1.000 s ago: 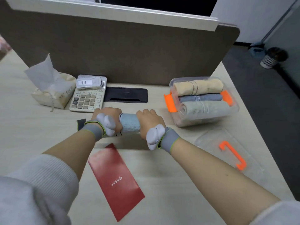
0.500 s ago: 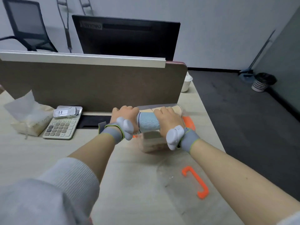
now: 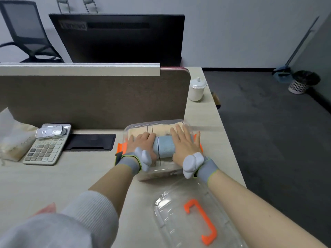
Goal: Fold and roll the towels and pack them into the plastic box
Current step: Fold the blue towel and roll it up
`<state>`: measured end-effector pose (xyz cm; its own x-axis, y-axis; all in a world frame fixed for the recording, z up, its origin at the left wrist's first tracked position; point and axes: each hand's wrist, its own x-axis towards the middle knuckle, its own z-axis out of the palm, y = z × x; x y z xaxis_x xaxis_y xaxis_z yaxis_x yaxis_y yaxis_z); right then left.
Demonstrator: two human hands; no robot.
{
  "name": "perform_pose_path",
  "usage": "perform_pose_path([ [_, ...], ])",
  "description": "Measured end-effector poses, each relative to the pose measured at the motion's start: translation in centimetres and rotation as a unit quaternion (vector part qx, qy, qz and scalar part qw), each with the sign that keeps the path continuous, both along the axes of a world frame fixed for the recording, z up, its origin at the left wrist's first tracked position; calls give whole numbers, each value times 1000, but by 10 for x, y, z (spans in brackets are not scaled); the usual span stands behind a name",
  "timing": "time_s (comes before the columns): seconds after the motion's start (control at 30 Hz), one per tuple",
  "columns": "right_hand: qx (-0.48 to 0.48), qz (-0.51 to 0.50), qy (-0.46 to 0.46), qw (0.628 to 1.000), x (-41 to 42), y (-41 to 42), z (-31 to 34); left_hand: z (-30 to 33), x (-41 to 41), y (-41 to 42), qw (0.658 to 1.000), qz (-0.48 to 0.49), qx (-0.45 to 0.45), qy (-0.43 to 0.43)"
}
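Note:
A rolled light blue towel point(image 3: 164, 146) lies on top of the other rolls in the clear plastic box point(image 3: 154, 122) at the desk's right side. A beige rolled towel point(image 3: 161, 129) shows behind it in the box. My left hand point(image 3: 141, 144) presses down on the roll's left end with fingers stretched forward. At the roll's right end my right hand point(image 3: 184, 143) lies flat, fingers straight and spread. The hands hide the towels underneath. The box's clear lid point(image 3: 172, 208) with an orange handle point(image 3: 203, 222) lies on the desk in front of the box.
A calculator point(image 3: 44, 149), a tissue pack point(image 3: 10, 140) and a black tray point(image 3: 91, 142) stand left along the brown divider point(image 3: 89, 97). A white lidded cup point(image 3: 197, 88) sits at the far right. The desk's right edge point(image 3: 231, 144) runs close beside the box.
Both hands carried the blue roll from the desk's middle rightward into the box. The curled grip on its ends has given way to flat hands pressing on it.

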<state>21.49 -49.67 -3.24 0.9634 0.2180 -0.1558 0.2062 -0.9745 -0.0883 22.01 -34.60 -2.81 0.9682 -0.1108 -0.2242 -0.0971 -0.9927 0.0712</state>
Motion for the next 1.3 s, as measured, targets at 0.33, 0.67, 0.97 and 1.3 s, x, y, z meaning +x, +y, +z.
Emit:
perform_pose_path([
  [0.33, -63, 1, -52, 997, 30, 13, -38, -29, 14, -8, 994, 21, 87, 57],
  [0.67, -93, 16, 0, 996, 21, 9, -33, -22, 1, -9, 994, 31, 75, 78],
  [0.97, 138, -105, 24, 985, -23, -12, 14, 4, -50, 5, 993, 88, -55, -53],
  [1.3, 218, -204, -46, 953, -99, -34, -14, 1, -120, -3, 987, 102, -100, -80],
])
